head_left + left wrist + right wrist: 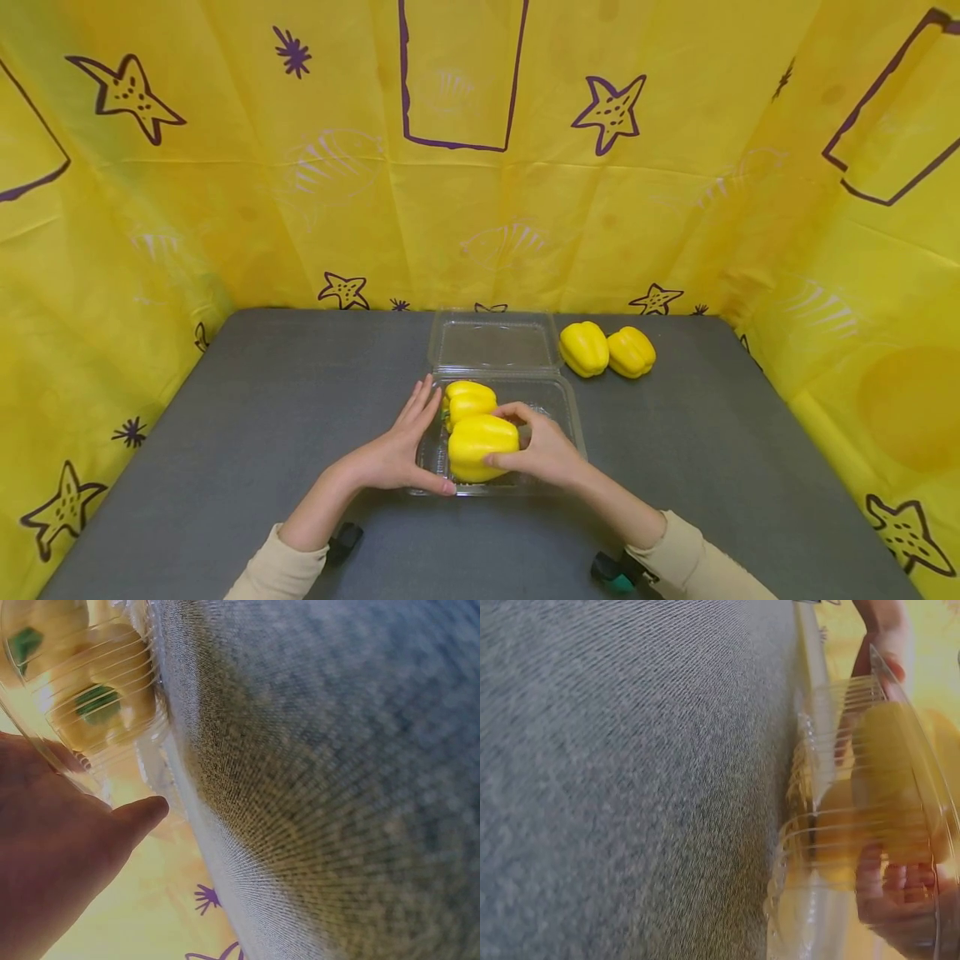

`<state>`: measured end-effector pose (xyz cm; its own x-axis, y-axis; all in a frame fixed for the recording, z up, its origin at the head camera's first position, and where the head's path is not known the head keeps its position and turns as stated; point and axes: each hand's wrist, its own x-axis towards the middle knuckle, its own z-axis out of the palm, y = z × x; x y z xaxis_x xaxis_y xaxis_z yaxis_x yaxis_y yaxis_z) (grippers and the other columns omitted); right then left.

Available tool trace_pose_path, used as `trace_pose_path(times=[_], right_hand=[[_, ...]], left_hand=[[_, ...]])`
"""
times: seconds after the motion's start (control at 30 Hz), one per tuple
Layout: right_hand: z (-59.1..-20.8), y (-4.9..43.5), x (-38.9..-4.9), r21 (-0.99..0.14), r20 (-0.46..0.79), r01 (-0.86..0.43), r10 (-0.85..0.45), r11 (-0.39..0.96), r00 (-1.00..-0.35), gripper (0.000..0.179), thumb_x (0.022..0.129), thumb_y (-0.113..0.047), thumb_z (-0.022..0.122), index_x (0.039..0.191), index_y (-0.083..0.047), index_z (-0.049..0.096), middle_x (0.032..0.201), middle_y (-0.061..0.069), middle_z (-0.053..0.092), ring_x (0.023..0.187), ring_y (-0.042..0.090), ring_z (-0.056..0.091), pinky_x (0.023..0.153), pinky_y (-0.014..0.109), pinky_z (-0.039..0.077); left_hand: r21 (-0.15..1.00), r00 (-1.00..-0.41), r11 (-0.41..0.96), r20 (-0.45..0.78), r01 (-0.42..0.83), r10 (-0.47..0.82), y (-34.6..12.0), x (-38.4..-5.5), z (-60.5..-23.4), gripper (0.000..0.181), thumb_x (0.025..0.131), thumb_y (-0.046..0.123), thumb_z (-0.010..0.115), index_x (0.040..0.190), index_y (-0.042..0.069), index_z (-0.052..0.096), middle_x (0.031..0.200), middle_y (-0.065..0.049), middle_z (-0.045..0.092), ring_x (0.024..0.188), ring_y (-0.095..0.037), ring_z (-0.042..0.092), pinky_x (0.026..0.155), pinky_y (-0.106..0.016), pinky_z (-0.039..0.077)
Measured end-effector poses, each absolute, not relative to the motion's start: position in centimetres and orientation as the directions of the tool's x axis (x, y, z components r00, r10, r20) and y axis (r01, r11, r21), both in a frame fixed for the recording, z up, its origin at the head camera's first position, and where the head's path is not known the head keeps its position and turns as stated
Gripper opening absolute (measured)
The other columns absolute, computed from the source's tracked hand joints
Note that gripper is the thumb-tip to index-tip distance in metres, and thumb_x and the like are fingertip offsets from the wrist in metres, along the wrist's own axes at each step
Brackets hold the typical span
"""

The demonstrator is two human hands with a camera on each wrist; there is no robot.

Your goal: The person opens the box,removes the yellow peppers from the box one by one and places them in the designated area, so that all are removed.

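A clear plastic clamshell container (576,417) lies open, its lid (495,343) folded back toward the wall. One yellow bell pepper (470,398) is in the rear left of its base. My right hand (549,448) grips another yellow bell pepper (480,442) from its right side, thumb in front, fingers behind, within the container's front left. My left hand (388,454) spreads straight fingers along the container's left wall, thumb at the front rim. Through the clear wall in the left wrist view, the green stem (97,703) of a pepper faces left.
Two more yellow bell peppers, a left one (584,349) and a right one (632,352), lie side by side right of the lid. The dark grey tabletop (300,375) meets a yellow patterned cloth (480,200) at the back and sides.
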<state>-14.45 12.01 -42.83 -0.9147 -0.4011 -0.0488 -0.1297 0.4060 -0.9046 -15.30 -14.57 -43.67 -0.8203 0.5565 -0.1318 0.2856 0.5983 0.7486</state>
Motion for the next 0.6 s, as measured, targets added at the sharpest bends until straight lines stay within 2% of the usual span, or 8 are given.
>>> trace_pose_path(times=[0.2, 0.43, 0.6], right_hand=[[-42.4, 12.7, -14.3, -0.916, -0.060, -0.100, -0.380, 0.387, -0.923, 0.060, 0.075, -0.033, 0.082, 0.126, -0.013, 0.056, 0.118, 0.004, 0.057, 0.095, 0.023, 0.059, 0.075, 0.031, 0.054], [-41.9, 13.4, -14.2, -0.938, -0.047, -0.078, -0.347, 0.337, -0.937, 0.058, 0.076, -0.026, 0.083, 0.125, -0.012, 0.056, 0.120, 0.006, 0.057, 0.090, 0.024, 0.062, 0.078, 0.033, 0.054], [-41.4, 14.0, -14.2, -0.932, 0.008, -0.117, -0.304, 0.342, -0.953, 0.057, 0.075, -0.025, 0.084, 0.124, -0.012, 0.057, 0.119, 0.005, 0.058, 0.098, 0.022, 0.059, 0.085, 0.033, 0.052]], left_hand=[[0.743, -0.820, 0.598, -0.120, 0.299, 0.559, -14.6, -15.3, -43.8, 0.134, 0.066, 0.054, 0.086, 0.157, 0.011, -0.003, 0.159, 0.001, -0.026, 0.145, -0.025, -0.023, 0.110, -0.064, 0.011], [0.741, -0.821, 0.599, -0.114, 0.305, 0.559, -14.6, -15.3, -43.8, 0.135, 0.065, 0.054, 0.086, 0.157, 0.011, -0.003, 0.159, 0.000, -0.026, 0.145, -0.025, -0.023, 0.110, -0.064, 0.012], [0.741, -0.818, 0.593, -0.104, 0.315, 0.566, -14.6, -15.2, -43.7, 0.135, 0.065, 0.053, 0.086, 0.157, 0.010, -0.003, 0.159, -0.001, -0.026, 0.145, -0.025, -0.023, 0.111, -0.063, 0.011]])
